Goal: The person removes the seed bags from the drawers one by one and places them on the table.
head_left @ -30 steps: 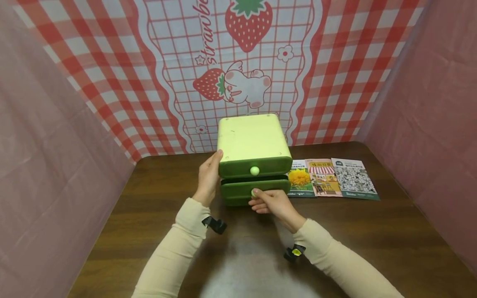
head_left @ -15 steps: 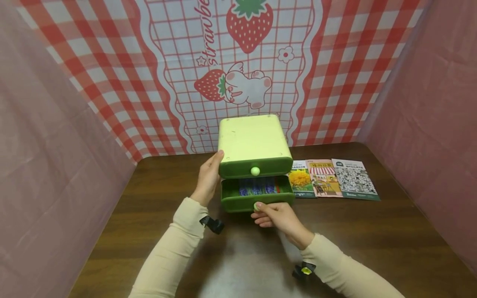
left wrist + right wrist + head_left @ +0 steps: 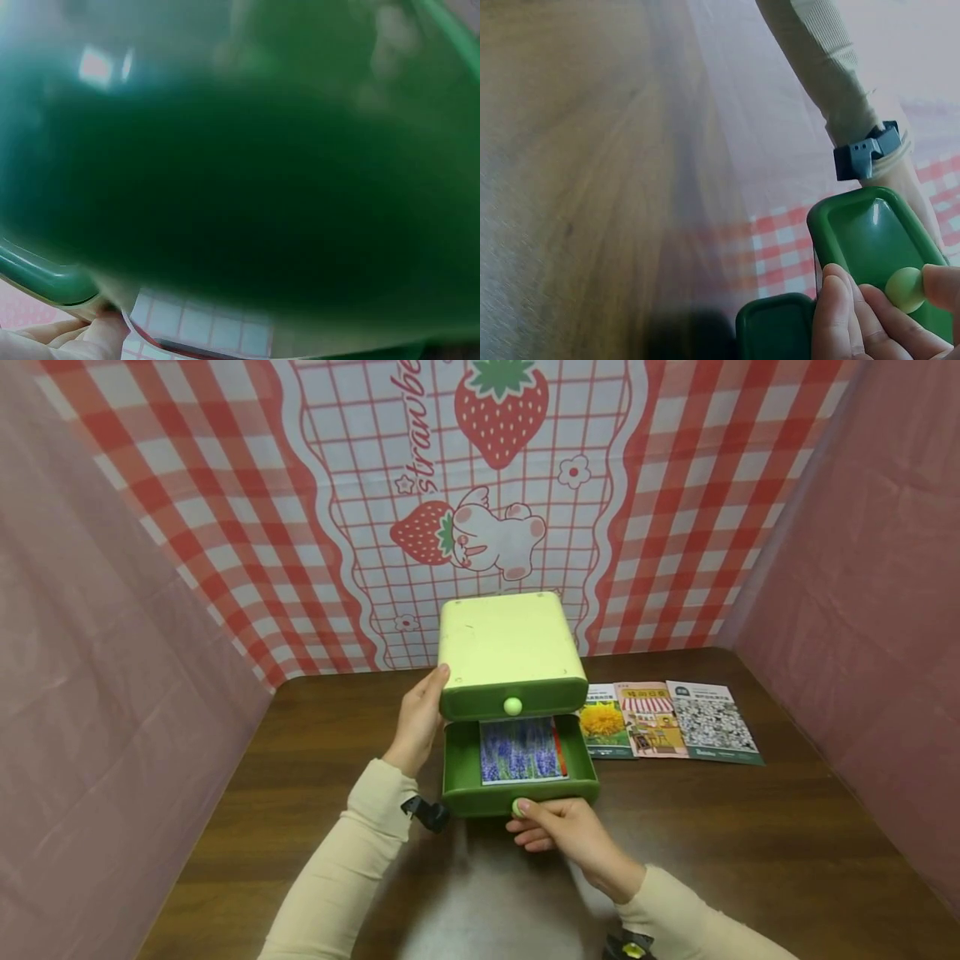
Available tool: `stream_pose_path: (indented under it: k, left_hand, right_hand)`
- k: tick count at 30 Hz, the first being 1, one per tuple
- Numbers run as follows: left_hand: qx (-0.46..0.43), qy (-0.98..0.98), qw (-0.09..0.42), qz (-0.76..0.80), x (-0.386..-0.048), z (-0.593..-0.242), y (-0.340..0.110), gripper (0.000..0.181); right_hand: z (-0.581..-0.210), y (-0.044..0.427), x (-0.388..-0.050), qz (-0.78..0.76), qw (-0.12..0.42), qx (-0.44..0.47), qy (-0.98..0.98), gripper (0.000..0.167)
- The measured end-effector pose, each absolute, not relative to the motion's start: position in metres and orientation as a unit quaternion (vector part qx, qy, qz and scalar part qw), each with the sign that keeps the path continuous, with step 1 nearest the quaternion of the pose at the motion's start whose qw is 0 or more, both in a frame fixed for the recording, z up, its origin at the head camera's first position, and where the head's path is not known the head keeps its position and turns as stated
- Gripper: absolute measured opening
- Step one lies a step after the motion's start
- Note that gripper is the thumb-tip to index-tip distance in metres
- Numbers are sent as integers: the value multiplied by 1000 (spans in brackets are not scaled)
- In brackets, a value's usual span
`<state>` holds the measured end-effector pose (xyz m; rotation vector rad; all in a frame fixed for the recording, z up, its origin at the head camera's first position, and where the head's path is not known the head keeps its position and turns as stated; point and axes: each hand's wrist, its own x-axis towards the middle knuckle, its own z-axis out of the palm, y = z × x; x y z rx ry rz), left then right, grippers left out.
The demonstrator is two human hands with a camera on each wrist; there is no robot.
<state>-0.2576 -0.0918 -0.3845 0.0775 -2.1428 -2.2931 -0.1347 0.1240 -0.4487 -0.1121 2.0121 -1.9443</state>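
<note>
A small two-drawer box [image 3: 510,639] with a pale yellow-green top stands on the table. Its lower green drawer [image 3: 462,760] is pulled out and holds a card with purple flowers [image 3: 517,752]; the upper drawer [image 3: 480,700] is closed. My left hand [image 3: 417,718] rests along the box's left side, its thumb at the top front edge and the other fingers mostly hidden. My right hand [image 3: 570,835] pinches the lower drawer's round knob [image 3: 518,807] between thumb and fingers. In the right wrist view the knob [image 3: 905,289] sits between thumb and fingertips.
Right of the box lie a yellow-flower booklet [image 3: 603,722], a pink shop-picture booklet [image 3: 651,718] and a white-flower booklet [image 3: 714,722] on the brown table [image 3: 300,810]. A checked strawberry cloth [image 3: 360,527] hangs behind, with pink curtains at both sides.
The lower drawer has slid out toward me with my right hand on its knob, and the purple-flower card has come into view. My left hand has stayed at the box's side.
</note>
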Motion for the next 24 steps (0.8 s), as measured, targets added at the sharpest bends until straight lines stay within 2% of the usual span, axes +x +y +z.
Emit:
stream_pose_path:
  k: [24]
  left_hand:
    - [9, -679, -11, -734, -258, -384, -95, 61]
  right_hand:
    - [-455, 127, -118, -699, 174, -29, 693, 50]
